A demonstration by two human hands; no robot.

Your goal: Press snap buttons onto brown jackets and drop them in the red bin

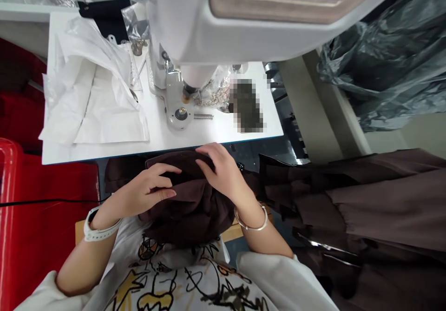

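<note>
A dark brown cloth garment (190,208) lies bunched across my lap, just below the table's front edge. Over its left side, my left hand (149,186) has its fingers and thumb spread apart, and they seem to rest lightly on the fabric. My right hand (223,171) is at the garment's upper right edge, thumb and forefinger apart with a gap between them. Whether its fingertips press on the cloth, I cannot tell. Beyond the hands stands a white press machine (179,115) with a round metal die on its lower arm.
White paper sheets (111,115) cover the left of the white table (195,134). A small spring (203,116) and a blurred-out dark object (248,106) lie right of the die. A red bin (52,236) stands left; more brown garments (379,199) hang or lie at right.
</note>
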